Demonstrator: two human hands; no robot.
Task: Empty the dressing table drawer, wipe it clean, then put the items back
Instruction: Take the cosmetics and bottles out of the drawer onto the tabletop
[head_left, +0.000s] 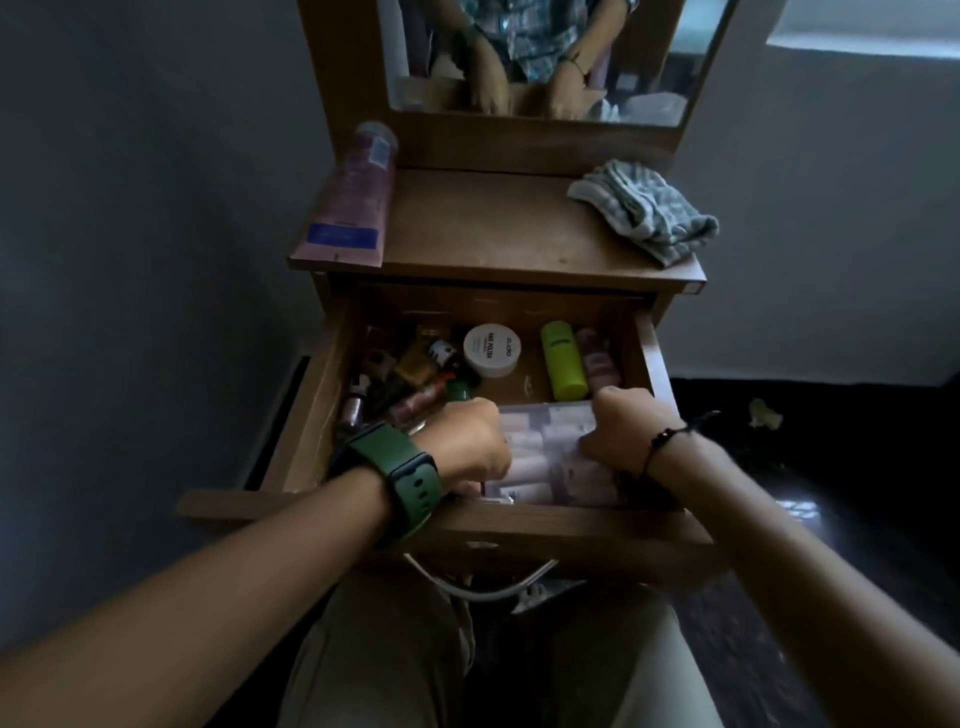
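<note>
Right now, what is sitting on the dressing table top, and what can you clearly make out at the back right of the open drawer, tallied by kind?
On the wooden table top:
Large pink tube with blue label: 1
Crumpled grey striped cloth: 1

Drawer, back right:
Round white jar: 1
Lime green bottle: 1
Pink bottle: 1

Total: 5. The small bottles heaped at the left are too jumbled to count.

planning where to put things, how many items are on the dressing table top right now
2: a pink tube lying along the left edge, and a crumpled striped cloth at the right rear. Nothing else shows on the top.

green watch strap (400, 480), dark cord bracelet (662, 441)
</note>
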